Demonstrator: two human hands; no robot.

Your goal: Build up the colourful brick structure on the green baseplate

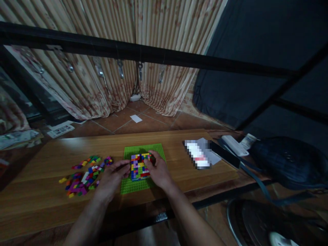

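Note:
A block of many-coloured toy bricks (138, 168) sits on a green studded baseplate (140, 186) on the wooden table. My right hand (159, 169) is closed over the block's right side, with the thumb on its top and the fingers curled at the far right corner. At the block's left edge is my left hand (115, 174), its thumb and fingers drawn together. Whether a small brick is in those fingertips is too dim to make out. Left of that hand lies a loose pile of bricks (79, 182) in mixed colours, with a small cluster (108, 160) beside it.
A phone with a blurred screen (197, 155) lies on the table's right, near a dark flat object (224, 153) and a white case (234, 145). A dark bag (287, 160) is further right. A black metal rail (164, 56) crosses before the curtains.

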